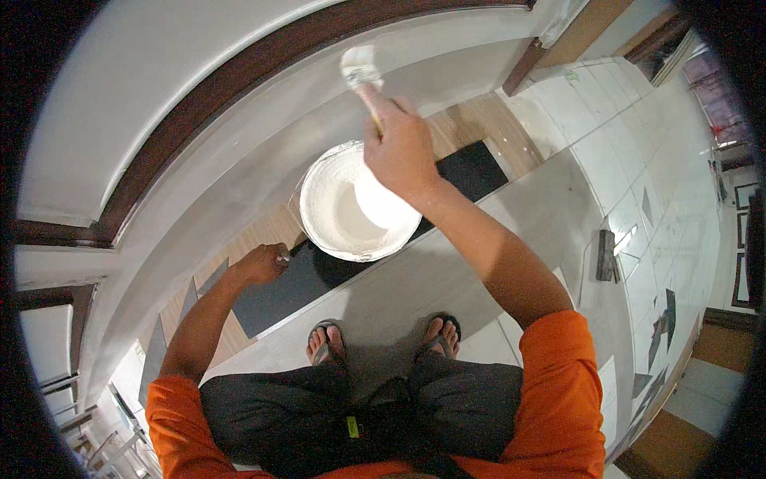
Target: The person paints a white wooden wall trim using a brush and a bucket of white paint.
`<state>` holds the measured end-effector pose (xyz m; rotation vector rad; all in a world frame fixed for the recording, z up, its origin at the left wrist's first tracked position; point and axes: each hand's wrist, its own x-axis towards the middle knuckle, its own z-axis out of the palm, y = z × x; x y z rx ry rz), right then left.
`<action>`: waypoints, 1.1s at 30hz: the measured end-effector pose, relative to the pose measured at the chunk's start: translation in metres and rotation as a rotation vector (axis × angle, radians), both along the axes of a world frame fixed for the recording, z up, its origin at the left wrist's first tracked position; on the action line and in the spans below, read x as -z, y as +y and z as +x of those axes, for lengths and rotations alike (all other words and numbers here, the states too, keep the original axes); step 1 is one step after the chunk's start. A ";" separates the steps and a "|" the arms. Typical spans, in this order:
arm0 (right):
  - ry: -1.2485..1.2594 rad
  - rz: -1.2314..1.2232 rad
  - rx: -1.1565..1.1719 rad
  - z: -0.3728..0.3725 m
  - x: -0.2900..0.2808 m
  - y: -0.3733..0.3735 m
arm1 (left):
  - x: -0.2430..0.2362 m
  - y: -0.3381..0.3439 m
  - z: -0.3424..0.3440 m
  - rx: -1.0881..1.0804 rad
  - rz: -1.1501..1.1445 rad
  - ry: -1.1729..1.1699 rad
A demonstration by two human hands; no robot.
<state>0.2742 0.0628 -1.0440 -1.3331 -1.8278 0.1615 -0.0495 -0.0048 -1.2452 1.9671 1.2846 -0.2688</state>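
Paintbrush (361,73) juts up from the gripping right hand (401,152).

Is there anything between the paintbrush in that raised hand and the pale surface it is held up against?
Nothing visible. The white-bristled paintbrush, gripped in the right hand, has its bristles at the pale grey panel. The round white paint bucket sits lower, below the hand.

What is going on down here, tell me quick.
A person crouches on the floor in sandals, painting. The right hand grips a paintbrush loaded with white paint, its bristles held up against the pale wall panel ahead. The left hand rests on the dark floor tile beside a bucket of white paint, closed around something small that cannot be made out. The bucket stands open on that tile, just below the brush.
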 end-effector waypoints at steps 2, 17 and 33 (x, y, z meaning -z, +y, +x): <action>0.005 -0.051 -0.160 -0.012 -0.003 -0.011 | 0.004 0.000 -0.003 -0.001 -0.002 0.004; -0.202 -0.239 0.224 0.154 -0.022 0.074 | -0.006 -0.006 -0.011 -0.015 -0.015 0.010; 0.069 -0.195 -0.153 0.000 0.021 -0.017 | -0.053 0.004 0.045 -0.714 -0.550 -0.711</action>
